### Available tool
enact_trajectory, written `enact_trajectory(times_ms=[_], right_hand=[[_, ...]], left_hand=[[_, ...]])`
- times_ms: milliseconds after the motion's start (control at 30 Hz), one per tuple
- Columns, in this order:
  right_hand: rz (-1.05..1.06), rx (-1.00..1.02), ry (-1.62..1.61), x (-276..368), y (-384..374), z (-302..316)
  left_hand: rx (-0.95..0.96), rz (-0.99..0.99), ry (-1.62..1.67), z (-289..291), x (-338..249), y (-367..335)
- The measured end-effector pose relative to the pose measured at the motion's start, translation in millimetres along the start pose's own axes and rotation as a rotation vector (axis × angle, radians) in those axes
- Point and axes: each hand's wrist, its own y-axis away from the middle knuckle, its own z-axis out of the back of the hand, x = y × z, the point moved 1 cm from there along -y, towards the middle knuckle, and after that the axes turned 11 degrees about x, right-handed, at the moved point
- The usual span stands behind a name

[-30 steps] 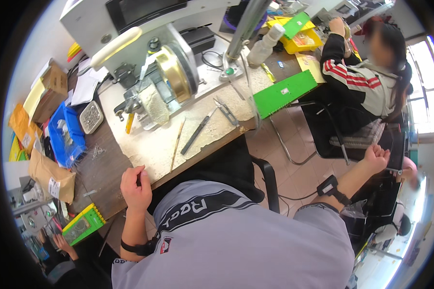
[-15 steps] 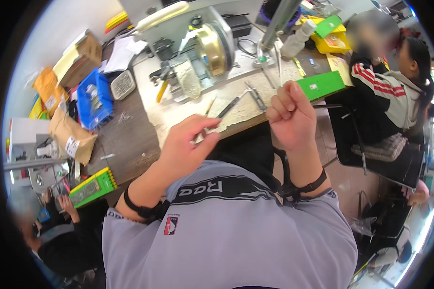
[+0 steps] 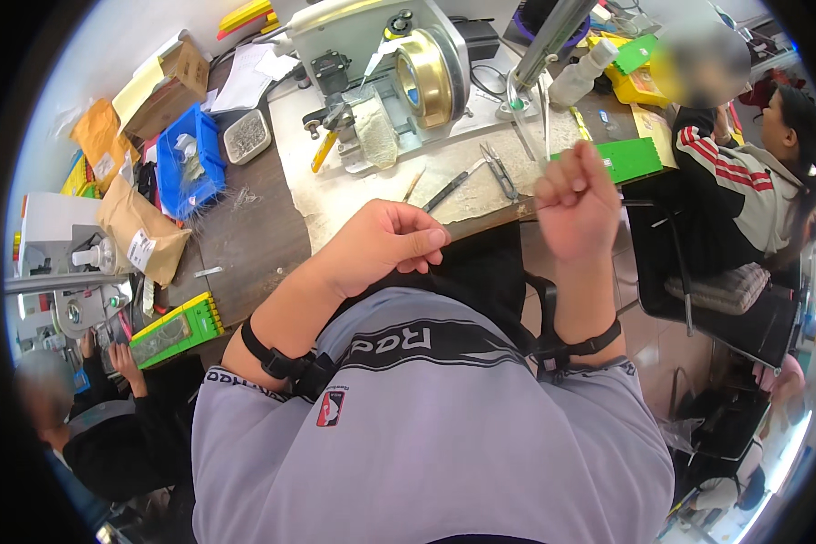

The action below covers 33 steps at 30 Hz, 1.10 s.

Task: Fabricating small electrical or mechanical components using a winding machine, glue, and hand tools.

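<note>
My left hand (image 3: pixel 385 240) is held in front of my body near the table's front edge, thumb and fingertips pinched together; what lies between them, if anything, is too small to make out. My right hand (image 3: pixel 578 201) is raised to the right, its fingers curled in and slightly blurred; nothing nameable shows in it. Beyond the hands, on a pale worn sheet (image 3: pixel 313 213), lie a dark-handled slim tool (image 3: pixel 449 190), a pair of small snips or pliers (image 3: pixel 499 172) and a thin brown stick (image 3: pixel 414 185). Behind them stands a bench machine with a gold-coloured wheel (image 3: pixel 426 80).
A yellow-handled tool (image 3: pixel 323 152) leans at the machine. Left are a blue bin (image 3: pixel 190 168), a dish of small parts (image 3: pixel 247 138) and a paper package (image 3: pixel 140 231). A green tray (image 3: pixel 633 160) and white bottle (image 3: pixel 582 74) stand right. People sit on both sides.
My left hand has moved slightly right, its fingers now closed together. My right hand has moved a little right and stays raised. The view has shifted slightly.
</note>
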Motion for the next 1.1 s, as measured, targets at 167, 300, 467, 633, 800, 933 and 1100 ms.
enact_trajectory(times_ms=[167, 300, 467, 633, 800, 933, 1100], right_hand=[[0.069, -0.045, -0.016, 25.0, 0.0, 29.8], [0.129, -0.097, -0.037, 35.2, 1.0, 47.5], [0.227, -0.193, 0.020, 56.5, 2.3, 66.6], [0.265, -0.223, 0.000, 69.2, 4.3, 84.5], [0.227, -0.249, 0.079, 70.8, 5.1, 99.4], [0.192, -0.539, 0.982, 63.5, -1.4, 94.7], [0.618, -0.457, 2.146, 52.8, 0.1, 35.0]], left_hand=[[-0.046, 0.015, 0.090, 18.9, 7.3, 6.8], [-0.033, 0.010, 0.183, 27.1, 11.4, 7.8], [-0.033, 0.014, 0.179, 32.8, 15.2, 7.7], [-0.027, -0.005, 0.200, 34.9, 17.3, 6.5], [-0.034, -0.001, 0.224, 35.6, 18.7, 4.1], [-0.049, 0.011, 0.199, 34.9, 17.5, 4.6], [-0.063, 0.036, 0.128, 30.6, 10.2, 5.1]])
